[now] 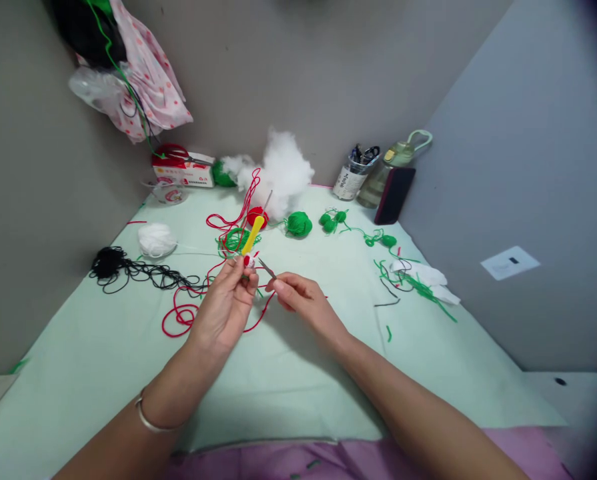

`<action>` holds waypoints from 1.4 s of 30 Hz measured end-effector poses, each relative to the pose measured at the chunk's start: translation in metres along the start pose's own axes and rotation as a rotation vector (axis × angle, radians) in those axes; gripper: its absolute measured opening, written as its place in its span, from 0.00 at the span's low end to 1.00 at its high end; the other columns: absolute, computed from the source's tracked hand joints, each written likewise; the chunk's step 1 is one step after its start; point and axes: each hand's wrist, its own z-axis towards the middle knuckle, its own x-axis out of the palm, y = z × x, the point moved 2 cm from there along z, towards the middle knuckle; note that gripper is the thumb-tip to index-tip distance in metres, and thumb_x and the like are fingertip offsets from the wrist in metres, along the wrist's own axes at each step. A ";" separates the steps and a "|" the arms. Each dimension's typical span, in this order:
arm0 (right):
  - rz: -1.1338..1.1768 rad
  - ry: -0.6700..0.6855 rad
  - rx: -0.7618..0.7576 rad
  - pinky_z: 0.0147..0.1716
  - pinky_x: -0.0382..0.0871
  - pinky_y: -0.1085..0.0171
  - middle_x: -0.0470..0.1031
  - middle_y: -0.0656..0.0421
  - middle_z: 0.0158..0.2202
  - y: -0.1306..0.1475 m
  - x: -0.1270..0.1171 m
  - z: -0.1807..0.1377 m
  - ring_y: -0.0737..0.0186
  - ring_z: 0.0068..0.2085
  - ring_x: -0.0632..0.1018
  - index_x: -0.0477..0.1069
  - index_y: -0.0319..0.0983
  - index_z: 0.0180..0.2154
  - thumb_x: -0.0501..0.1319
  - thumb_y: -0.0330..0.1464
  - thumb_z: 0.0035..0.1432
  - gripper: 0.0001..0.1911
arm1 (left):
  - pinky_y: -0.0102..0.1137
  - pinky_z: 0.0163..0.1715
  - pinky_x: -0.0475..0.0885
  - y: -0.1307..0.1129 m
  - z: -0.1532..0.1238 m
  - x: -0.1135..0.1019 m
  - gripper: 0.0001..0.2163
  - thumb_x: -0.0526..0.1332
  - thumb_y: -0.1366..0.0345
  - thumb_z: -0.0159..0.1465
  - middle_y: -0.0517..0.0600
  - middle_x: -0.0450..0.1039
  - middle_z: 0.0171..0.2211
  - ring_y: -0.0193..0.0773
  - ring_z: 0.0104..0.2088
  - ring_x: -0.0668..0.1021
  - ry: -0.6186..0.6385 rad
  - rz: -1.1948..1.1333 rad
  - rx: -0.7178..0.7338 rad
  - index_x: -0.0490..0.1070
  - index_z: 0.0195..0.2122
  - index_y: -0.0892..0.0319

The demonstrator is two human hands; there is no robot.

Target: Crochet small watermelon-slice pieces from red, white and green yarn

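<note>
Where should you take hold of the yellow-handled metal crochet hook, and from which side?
Grip the yellow-handled metal crochet hook on its thick yellow handle, from the right. The handle sticks up, tilted away, above the left hand, which pinches its lower end; the thin bare metal tip offers little hold.
</note>
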 end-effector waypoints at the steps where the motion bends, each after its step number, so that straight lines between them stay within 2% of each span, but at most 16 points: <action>1: 0.024 -0.001 0.000 0.30 0.52 0.63 0.61 0.66 0.23 0.000 0.002 0.001 0.68 0.27 0.61 0.75 0.38 0.32 0.66 0.57 0.57 0.27 | 0.16 0.30 0.78 0.001 -0.001 0.000 0.14 0.55 0.80 0.73 0.45 0.73 0.29 0.24 0.26 0.77 0.006 -0.004 -0.007 0.72 0.31 0.62; 11: 0.197 -0.032 -0.023 0.29 0.52 0.63 0.61 0.67 0.22 0.006 0.007 -0.001 0.69 0.26 0.58 0.78 0.38 0.32 0.71 0.53 0.53 0.23 | 0.16 0.28 0.78 0.007 -0.008 0.002 0.14 0.54 0.79 0.74 0.46 0.75 0.30 0.23 0.25 0.78 0.051 0.002 -0.046 0.74 0.33 0.64; 21: 0.225 0.006 0.036 0.27 0.48 0.63 0.56 0.68 0.19 0.003 0.003 -0.002 0.69 0.24 0.55 0.77 0.38 0.30 0.68 0.51 0.56 0.22 | 0.18 0.28 0.78 0.009 -0.009 0.004 0.12 0.55 0.78 0.73 0.45 0.72 0.29 0.24 0.25 0.76 0.069 0.040 -0.058 0.72 0.34 0.63; 26: 0.197 -0.027 0.031 0.28 0.48 0.63 0.54 0.68 0.20 0.004 0.002 -0.003 0.69 0.24 0.55 0.76 0.39 0.29 0.67 0.51 0.58 0.22 | 0.17 0.30 0.77 0.009 -0.008 0.001 0.11 0.56 0.78 0.73 0.45 0.72 0.30 0.24 0.26 0.76 0.086 0.065 -0.030 0.72 0.34 0.63; 29: 0.129 -0.109 -0.028 0.30 0.53 0.63 0.60 0.66 0.23 0.007 -0.001 -0.002 0.67 0.27 0.60 0.75 0.40 0.30 0.67 0.52 0.57 0.22 | 0.18 0.30 0.77 0.008 -0.008 -0.002 0.07 0.63 0.76 0.70 0.45 0.72 0.30 0.25 0.27 0.76 0.106 0.099 0.001 0.72 0.34 0.62; 32: 0.019 -0.273 -0.112 0.31 0.57 0.63 0.63 0.64 0.26 0.009 -0.018 0.001 0.66 0.29 0.62 0.72 0.41 0.31 0.67 0.52 0.57 0.21 | 0.19 0.29 0.75 0.006 -0.012 -0.003 0.06 0.70 0.73 0.65 0.44 0.72 0.29 0.26 0.27 0.75 0.130 0.136 0.050 0.73 0.34 0.61; 34: -0.161 -0.357 -0.145 0.32 0.59 0.62 0.64 0.64 0.27 0.010 -0.035 0.002 0.64 0.29 0.63 0.72 0.41 0.32 0.65 0.51 0.59 0.19 | 0.20 0.29 0.74 0.002 -0.017 -0.001 0.08 0.72 0.70 0.63 0.43 0.73 0.29 0.27 0.27 0.75 0.146 0.181 0.115 0.73 0.35 0.59; 36: -0.466 -0.387 -0.127 0.36 0.62 0.60 0.68 0.61 0.28 0.010 -0.053 0.001 0.61 0.32 0.67 0.74 0.41 0.32 0.65 0.49 0.60 0.18 | 0.21 0.29 0.73 -0.004 -0.026 0.001 0.09 0.74 0.67 0.62 0.43 0.73 0.29 0.28 0.26 0.74 0.162 0.252 0.200 0.73 0.35 0.58; 38: -0.693 -0.462 -0.156 0.44 0.66 0.56 0.75 0.55 0.35 0.012 -0.065 -0.004 0.53 0.41 0.73 0.78 0.41 0.36 0.70 0.46 0.56 0.15 | 0.22 0.29 0.73 -0.009 -0.036 0.002 0.10 0.75 0.64 0.61 0.42 0.72 0.28 0.28 0.25 0.74 0.177 0.332 0.264 0.73 0.35 0.57; 39: -0.706 -0.472 -0.186 0.48 0.67 0.53 0.77 0.52 0.41 0.015 -0.066 -0.009 0.50 0.45 0.74 0.79 0.41 0.40 0.71 0.45 0.55 0.17 | 0.22 0.29 0.72 -0.010 -0.041 0.002 0.11 0.75 0.63 0.61 0.42 0.72 0.27 0.28 0.25 0.74 0.190 0.371 0.268 0.73 0.34 0.57; 40: -0.649 -0.434 -0.214 0.51 0.68 0.52 0.78 0.51 0.46 0.017 -0.063 -0.014 0.49 0.49 0.75 0.79 0.42 0.45 0.73 0.45 0.54 0.20 | 0.23 0.29 0.72 -0.010 -0.046 0.001 0.10 0.74 0.62 0.61 0.41 0.72 0.27 0.28 0.25 0.74 0.209 0.411 0.257 0.73 0.34 0.57; 42: -0.380 -0.209 -0.213 0.52 0.71 0.53 0.79 0.52 0.50 0.022 -0.045 -0.025 0.53 0.49 0.78 0.76 0.44 0.55 0.73 0.45 0.56 0.27 | 0.24 0.29 0.72 -0.008 -0.054 -0.003 0.09 0.73 0.62 0.63 0.42 0.72 0.28 0.29 0.25 0.75 0.264 0.499 0.206 0.73 0.33 0.57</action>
